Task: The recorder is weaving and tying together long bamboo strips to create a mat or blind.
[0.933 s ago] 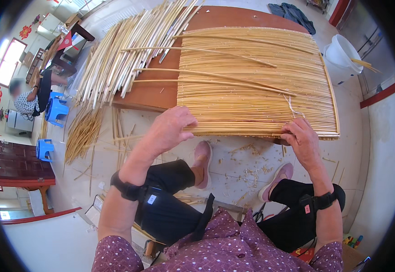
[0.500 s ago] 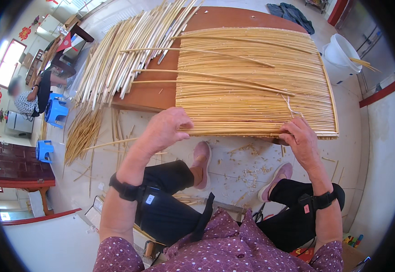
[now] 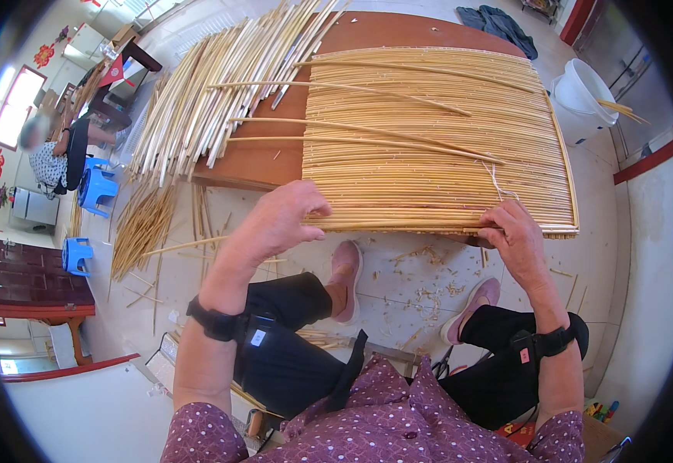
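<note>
A mat of thin yellow reeds [image 3: 437, 147] was laid flat on a brown bench [image 3: 255, 158], its near edge overhanging the bench's front. That near edge was gripped at its left corner by the left hand [image 3: 278, 220], whose fingers were curled over the outermost reeds and pressed together. Further right, the same edge was pinched by the fingers of the right hand [image 3: 515, 239], close to a loose pale string [image 3: 497, 181] lying on the mat. A few long single reeds [image 3: 352, 127] were laid slantwise across the mat. Left of it, a heap of thicker pale stalks [image 3: 205, 92] was spread over the bench and beyond its edge. To the right, on the floor, a white bucket [image 3: 583, 96] was seen with some yellow sticks [image 3: 622, 110] poking out of it. Shavings [image 3: 429, 293] were scattered on the tiled floor between pink shoes [image 3: 344, 278].
</note>
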A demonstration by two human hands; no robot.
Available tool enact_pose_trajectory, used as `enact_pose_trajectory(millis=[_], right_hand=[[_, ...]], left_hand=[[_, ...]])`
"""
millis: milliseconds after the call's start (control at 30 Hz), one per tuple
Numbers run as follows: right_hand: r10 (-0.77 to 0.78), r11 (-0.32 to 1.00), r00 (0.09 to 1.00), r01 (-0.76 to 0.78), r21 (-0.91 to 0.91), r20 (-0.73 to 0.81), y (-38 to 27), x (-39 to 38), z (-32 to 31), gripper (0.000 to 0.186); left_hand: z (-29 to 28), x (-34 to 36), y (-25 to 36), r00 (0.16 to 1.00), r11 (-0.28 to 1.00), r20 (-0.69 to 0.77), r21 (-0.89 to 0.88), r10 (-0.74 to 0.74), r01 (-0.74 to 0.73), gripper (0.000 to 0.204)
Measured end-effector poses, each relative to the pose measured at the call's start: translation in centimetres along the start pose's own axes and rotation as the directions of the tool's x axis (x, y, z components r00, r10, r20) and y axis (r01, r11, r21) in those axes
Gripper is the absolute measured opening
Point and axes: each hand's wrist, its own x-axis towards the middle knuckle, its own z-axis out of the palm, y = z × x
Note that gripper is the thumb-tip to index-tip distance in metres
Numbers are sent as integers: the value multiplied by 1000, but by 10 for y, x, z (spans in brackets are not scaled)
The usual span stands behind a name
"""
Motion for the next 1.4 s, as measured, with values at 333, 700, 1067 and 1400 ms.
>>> enact_pose_trajectory(millis=[333,700,1067,1400], right_hand=[[16,999,1000,-17,28,24,-2,0,-3,18],[28,1000,999,-28,4,32,-3,0,-2,19],[70,996,997,-71,62,21,4,2,-20,29],[216,976,974,-216,-5,61,21,-10,-31,21]], left_hand=[[4,13,14,998,998,-25,2,59,-59,26],[-7,21,13,879,993,-465,-102,-107,67,9],[20,56,53,971,984,-227,-146,69,-104,16],[62,108,94,962,958,-68,-96,265,-270,28]])
